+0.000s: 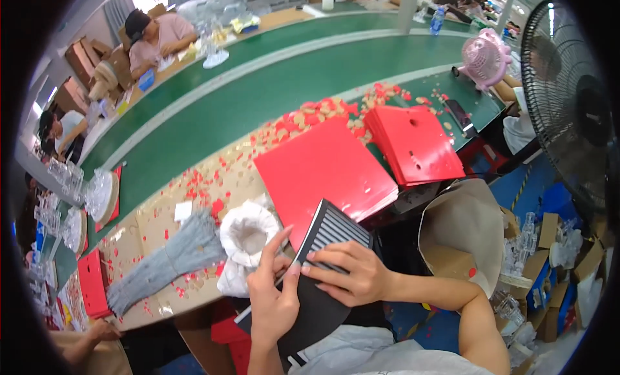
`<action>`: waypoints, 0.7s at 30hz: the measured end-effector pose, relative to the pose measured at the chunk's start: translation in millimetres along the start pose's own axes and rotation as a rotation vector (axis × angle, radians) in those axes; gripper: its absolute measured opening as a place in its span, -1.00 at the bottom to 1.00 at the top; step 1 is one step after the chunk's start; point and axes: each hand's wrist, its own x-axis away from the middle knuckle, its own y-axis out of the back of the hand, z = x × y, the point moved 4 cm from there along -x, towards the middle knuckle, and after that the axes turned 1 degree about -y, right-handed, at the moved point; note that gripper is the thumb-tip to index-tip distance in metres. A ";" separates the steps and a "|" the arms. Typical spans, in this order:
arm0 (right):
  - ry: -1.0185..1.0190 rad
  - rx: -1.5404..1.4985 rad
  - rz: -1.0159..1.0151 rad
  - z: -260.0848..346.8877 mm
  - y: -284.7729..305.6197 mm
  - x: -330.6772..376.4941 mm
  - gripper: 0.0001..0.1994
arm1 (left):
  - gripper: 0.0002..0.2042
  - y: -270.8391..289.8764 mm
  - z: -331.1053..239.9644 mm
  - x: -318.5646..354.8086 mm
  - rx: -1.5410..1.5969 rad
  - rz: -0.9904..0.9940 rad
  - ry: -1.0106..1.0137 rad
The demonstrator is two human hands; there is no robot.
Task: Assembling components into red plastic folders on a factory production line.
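On my lap, a black sheet with a grey-striped panel [337,234] slants up toward the table edge. My left hand [274,294] is closed on its left edge, the thumb pressed against it and the index finger stretched past it. Across the striped face lies my right hand [349,275], its bent fingertips gripping near the same edge. Just beyond the sheet is a stack of large red sheets [326,165]. A white cloth bag [234,242] with a rolled-down mouth stands left of my left hand. Beside the bag lies a tied bundle of grey cords [169,262].
Red pieces with punched holes [416,142] are stacked at right. Red and tan cut-out scraps [303,120] litter the cardboard-covered table. A phone [460,116], pink fan [485,58] and large black fan [571,104] stand further right. Co-workers sit across the green belt [213,126].
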 end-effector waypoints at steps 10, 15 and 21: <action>-0.121 -0.103 -0.069 -2.9 16.7 -11.7 -0.68 | -0.43 -14.3 -1.5 -8.7 0.243 0.110 0.031; -0.190 -0.263 0.023 -8.0 22.7 -14.8 -0.77 | -0.31 -23.8 -3.6 -0.4 0.313 0.171 0.117; -0.204 -0.324 0.042 -8.7 21.4 -10.6 -0.76 | -0.27 -25.5 2.7 -0.7 0.375 0.197 0.111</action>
